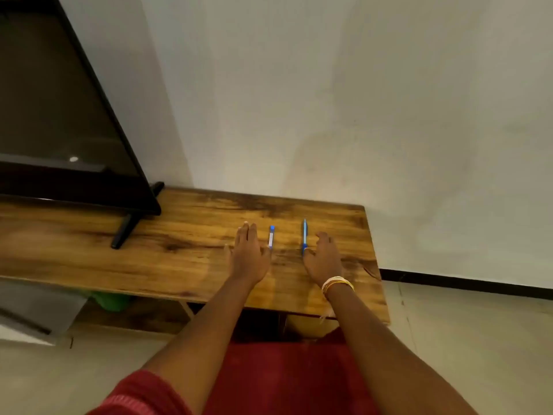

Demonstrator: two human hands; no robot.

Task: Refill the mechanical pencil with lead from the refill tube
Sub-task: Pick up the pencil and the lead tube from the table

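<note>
A blue mechanical pencil (pixel 304 236) lies on the wooden table (pixel 185 250), pointing away from me. To its left lies the lead refill tube (pixel 271 237), clear with a blue cap at its far end. My left hand (pixel 250 253) rests flat on the table just left of the tube, fingers stretched out, thumb close to the tube's near end. My right hand (pixel 323 256) rests just right of the pencil with fingers slightly curled, thumb beside the pencil's near end. Neither hand holds anything.
A black television (pixel 59 115) on a stand (pixel 124 230) fills the left of the table. A white wall runs behind. The table's right edge lies close to my right hand. A green object (pixel 112 301) sits under the table.
</note>
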